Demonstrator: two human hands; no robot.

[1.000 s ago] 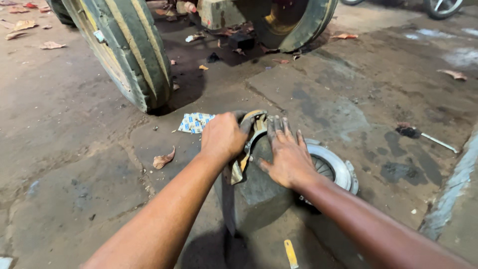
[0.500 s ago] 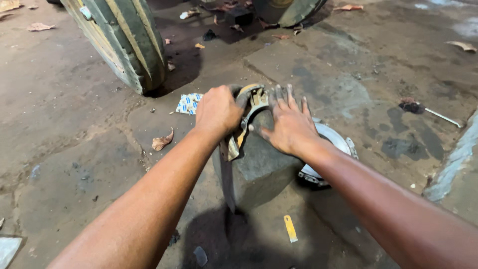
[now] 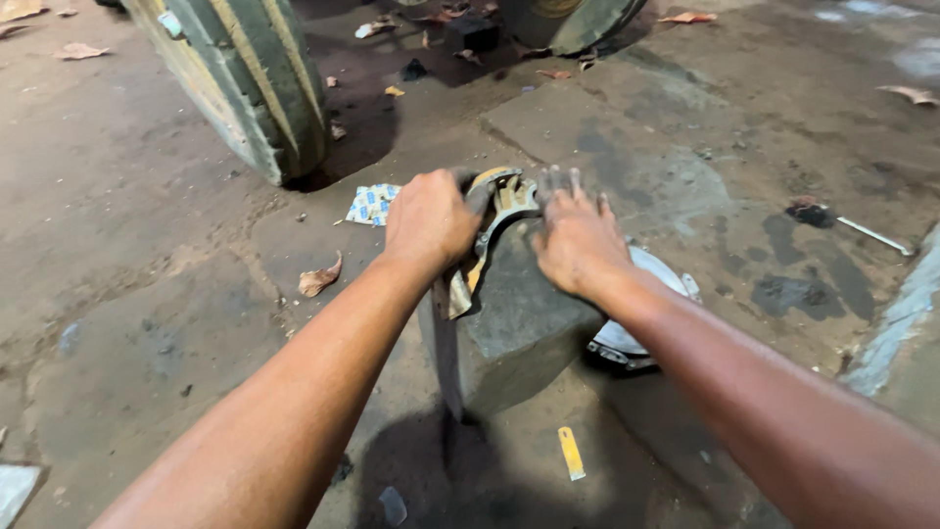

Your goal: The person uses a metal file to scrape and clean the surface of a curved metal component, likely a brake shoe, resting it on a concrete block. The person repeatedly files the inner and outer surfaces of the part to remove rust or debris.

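- Compared with the frame half a second earlier, the same grip is kept by both hands; only the view has shifted, so that the large tyre [image 3: 240, 83] now sits higher and further left.
- The left hand [image 3: 429, 220] is closed around the curved metal part [image 3: 497, 201], a rusty arc-shaped piece with worn yellowish patches, which is held against the top edge of the concrete block [image 3: 519, 323].
- The right hand [image 3: 578, 240] is laid flat on the upper face of the block, fingers [image 3: 560, 184] spread and extended, their tips just beside the curved part; nothing is grasped by it.
- The block is grey, rough-surfaced and square-edged, and is stood upright on the stained concrete floor [image 3: 147, 294].
- A round metal disc [image 3: 646, 313], pale and shiny at its rim, is partly hidden behind the block on the right.
- A flat yellow strip [image 3: 571, 453] is seen on the floor in front of the block.
- A dry leaf [image 3: 319, 279] and a crumpled blue-and-white wrapper [image 3: 371, 204] lie to the left, near the tyre.
- A thin tool with a dark head [image 3: 847, 223] lies well apart on the right.
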